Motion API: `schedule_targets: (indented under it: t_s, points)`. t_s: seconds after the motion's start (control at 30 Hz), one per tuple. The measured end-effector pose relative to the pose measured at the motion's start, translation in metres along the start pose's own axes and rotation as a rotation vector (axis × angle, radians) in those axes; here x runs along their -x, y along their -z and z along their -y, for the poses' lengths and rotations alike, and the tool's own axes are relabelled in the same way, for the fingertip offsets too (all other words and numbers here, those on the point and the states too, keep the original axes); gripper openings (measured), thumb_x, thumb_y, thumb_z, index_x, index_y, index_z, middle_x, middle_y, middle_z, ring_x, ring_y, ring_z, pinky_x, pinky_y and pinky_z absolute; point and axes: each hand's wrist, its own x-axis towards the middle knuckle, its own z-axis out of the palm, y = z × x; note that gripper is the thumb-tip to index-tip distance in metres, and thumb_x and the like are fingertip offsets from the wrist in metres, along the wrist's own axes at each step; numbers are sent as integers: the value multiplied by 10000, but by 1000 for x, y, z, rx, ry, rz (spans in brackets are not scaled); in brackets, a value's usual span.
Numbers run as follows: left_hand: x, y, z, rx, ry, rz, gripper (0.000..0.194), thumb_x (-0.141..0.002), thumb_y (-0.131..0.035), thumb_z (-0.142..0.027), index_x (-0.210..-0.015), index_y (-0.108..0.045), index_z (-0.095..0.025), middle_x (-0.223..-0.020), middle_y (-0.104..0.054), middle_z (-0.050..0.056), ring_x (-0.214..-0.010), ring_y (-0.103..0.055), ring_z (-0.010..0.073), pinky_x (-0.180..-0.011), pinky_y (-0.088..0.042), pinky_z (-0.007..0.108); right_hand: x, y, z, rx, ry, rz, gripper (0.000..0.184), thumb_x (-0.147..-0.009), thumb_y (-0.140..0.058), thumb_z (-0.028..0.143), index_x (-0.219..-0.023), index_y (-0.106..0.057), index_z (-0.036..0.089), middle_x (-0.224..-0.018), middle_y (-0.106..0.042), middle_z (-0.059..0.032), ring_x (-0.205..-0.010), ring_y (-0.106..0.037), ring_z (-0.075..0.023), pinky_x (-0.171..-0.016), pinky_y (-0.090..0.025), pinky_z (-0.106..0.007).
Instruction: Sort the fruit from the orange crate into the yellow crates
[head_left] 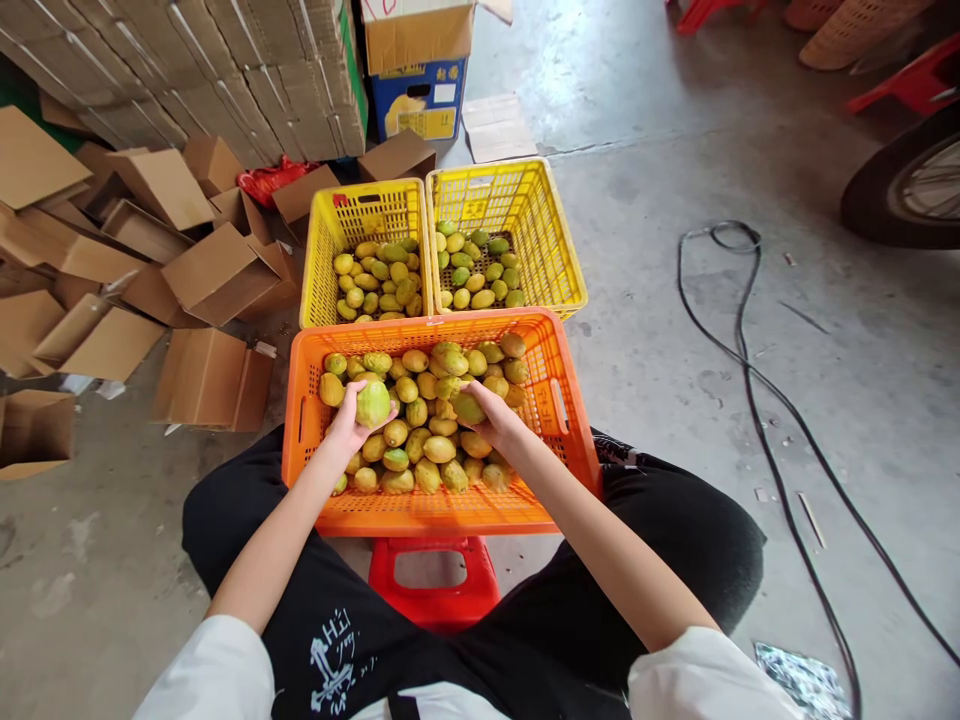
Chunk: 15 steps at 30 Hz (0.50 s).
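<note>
My left hand [351, 418] and right hand [489, 412] work above an orange crate [442, 518] of yellow-green fruit [439, 450], a red stool [435, 590] partly hidden beneath it. The left is curled around a pale green fruit [373, 404], thumb at its upper side, lower fingers largely covered. The right closes on a darker green fruit [469, 408], its underside and my fingertips hard to make out among the pile. Both grips sit inside the crate's rim, well apart, with bare orange mesh to the right of the heap.

Against the crate's far edge stand two yellow crates, side by side: the left yellow crate [319, 250] holds more fruit, while the right yellow crate [559, 240] shows open room at its right. Beyond, cardboard boxes [217, 275] crowd the left; at right, past open floor and a looped black cable [750, 370], a wheel [915, 190] is cut off by the frame.
</note>
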Motion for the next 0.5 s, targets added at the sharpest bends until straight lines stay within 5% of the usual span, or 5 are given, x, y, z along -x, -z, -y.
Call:
schedule_targets:
  t_s: [0.3, 0.5]
  points:
    - [-2, 2, -3, 58, 101, 40, 408, -938, -478, -431, -1117, -670, -118, -858, -748, 161, -827, -748, 287, -678, -637, 384, 6, -6, 6, -196, -80, 81, 361, -646, -876, 229, -909, -631, 254, -913, -724, -6, -756, -691, -160, -652, -610, -279]
    - [-1, 2, -4, 84, 112, 45, 467, -939, -438, -444, -1171, -664, -107, -891, -754, 185, -879, -752, 305, -690, -640, 380, 3, -4, 6, -207, -127, 97, 185, -805, -735, 369, -865, -600, 258, -761, -703, -23, -731, -713, -217, -624, -626, -339]
